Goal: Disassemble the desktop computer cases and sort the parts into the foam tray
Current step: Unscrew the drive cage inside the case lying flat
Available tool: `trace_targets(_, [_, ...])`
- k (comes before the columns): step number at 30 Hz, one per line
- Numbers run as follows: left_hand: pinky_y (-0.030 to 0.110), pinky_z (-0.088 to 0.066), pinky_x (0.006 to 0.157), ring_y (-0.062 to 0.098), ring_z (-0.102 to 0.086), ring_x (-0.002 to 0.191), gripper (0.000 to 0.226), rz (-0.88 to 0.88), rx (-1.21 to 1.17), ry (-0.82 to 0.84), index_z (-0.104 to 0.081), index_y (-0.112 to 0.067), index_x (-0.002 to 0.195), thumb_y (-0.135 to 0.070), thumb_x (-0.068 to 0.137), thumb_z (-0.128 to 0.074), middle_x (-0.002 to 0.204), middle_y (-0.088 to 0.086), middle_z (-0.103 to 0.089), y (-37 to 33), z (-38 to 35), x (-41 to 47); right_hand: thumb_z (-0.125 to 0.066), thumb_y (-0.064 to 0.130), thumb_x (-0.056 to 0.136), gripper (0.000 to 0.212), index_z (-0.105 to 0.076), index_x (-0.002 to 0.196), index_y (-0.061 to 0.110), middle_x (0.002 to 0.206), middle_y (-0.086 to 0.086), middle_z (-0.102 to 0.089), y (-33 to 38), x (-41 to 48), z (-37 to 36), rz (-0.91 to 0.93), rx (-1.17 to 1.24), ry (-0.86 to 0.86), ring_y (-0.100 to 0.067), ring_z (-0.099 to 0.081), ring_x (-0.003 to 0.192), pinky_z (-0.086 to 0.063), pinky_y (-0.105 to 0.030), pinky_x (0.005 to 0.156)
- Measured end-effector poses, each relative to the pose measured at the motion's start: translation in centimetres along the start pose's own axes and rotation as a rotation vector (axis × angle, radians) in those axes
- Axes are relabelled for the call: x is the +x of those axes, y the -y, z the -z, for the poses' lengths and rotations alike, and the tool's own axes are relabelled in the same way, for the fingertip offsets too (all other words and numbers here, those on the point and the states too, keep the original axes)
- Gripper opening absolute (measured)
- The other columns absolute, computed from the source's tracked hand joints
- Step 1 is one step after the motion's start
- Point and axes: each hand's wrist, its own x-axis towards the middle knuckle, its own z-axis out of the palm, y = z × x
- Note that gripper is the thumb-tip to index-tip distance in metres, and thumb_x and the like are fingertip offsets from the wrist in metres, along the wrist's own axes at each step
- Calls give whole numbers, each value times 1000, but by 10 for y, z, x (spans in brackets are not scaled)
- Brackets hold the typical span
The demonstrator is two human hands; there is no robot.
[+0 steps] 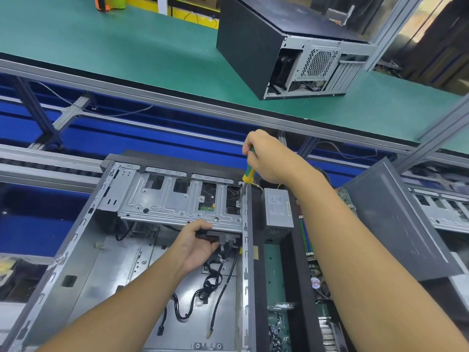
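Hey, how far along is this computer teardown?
Done: the open case has a bare floor, and a power supply sits in the foam tray. In hand: the right hand holds a screwdriver on a drive cage screw while the left hand grips the black part beneath. Left: that cage, loose cables, and the second case on the green belt.

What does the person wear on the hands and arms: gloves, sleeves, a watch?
Nothing that shows: no gloves on the left hand or the right hand, no rings on the visible fingers, no watch or band at either wrist. Both forearms are uncovered to the picture's edge; no sleeve appears.
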Motion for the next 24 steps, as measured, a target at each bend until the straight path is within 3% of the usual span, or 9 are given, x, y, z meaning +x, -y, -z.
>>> trace_targets(6, [36,-59,60,35,-72,75,19,9,-10,-35,-58,1,93,-1,75,-53,95,23,-70,0,-5,1,-41,4,98,16,-54,104,11,110,-5,-48,6,2,0,-12,-43,49,-32,-57,97,-49,-48,88])
trace_targets(10, [39,-59,61,37,-72,77,26,10,-18,-38,-58,3,98,0,74,-50,98,24,-70,0,-8,1,-42,7,99,14,-53,107,9,109,-7,-50,11,6,-2,1,-50,63,-34,-57,97,-49,-49,87])
trace_targets(14, [38,-60,60,36,-73,75,29,3,-21,-63,-56,3,100,2,72,-50,95,23,-71,-1,-10,0,-44,10,98,14,-49,110,8,114,-8,-43,11,11,-4,-43,-6,80,-30,-49,79,-48,-48,80])
trace_targets(19, [36,-59,59,35,-72,73,32,-5,-14,-82,-55,2,103,2,71,-51,94,22,-70,-1,-12,-2,-35,42,107,36,-48,100,9,97,-8,-52,13,11,-10,-73,-166,-63,-31,-51,81,-43,-41,70])
trace_targets(24, [41,-59,66,38,-67,87,28,1,11,-97,-54,0,102,2,74,-50,102,23,-66,-2,-14,-4,-46,18,100,12,-51,110,15,112,-6,-52,13,10,-8,-48,-42,4,-31,-54,99,-49,-45,84])
